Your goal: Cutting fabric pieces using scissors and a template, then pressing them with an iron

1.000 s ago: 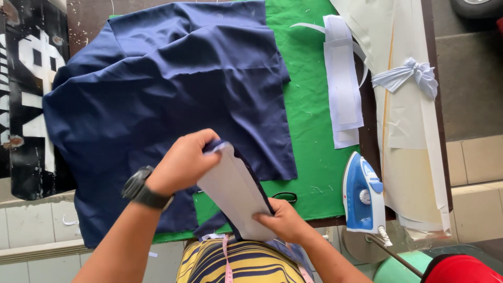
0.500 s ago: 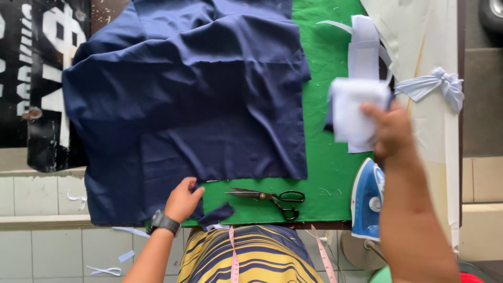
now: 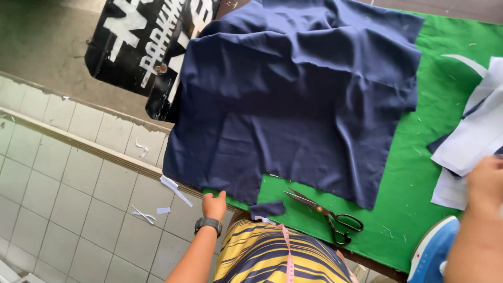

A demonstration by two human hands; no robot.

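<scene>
A large navy cloth (image 3: 298, 99) lies spread over the green-covered table (image 3: 419, 204). My left hand (image 3: 215, 205), with a black watch on the wrist, rests flat at the table's near edge, just below the cloth's lower left corner, and holds nothing. A small navy scrap (image 3: 267, 208) lies right of it. My right hand (image 3: 487, 183), blurred at the right edge, grips the lower end of a white piece (image 3: 466, 139) that has a navy piece under it. Black-handled scissors (image 3: 327, 216) lie open between my hands.
A blue iron (image 3: 435, 251) stands at the table's near right corner. More white pieces (image 3: 448, 191) lie under the held one. A black banner with white letters (image 3: 141, 47) hangs off the table's left end. White scraps (image 3: 175, 189) litter the tiled floor.
My right hand has carried the white piece from the near edge out to the right side. My left hand let it go and dropped to the table's near edge. The view shifted left.
</scene>
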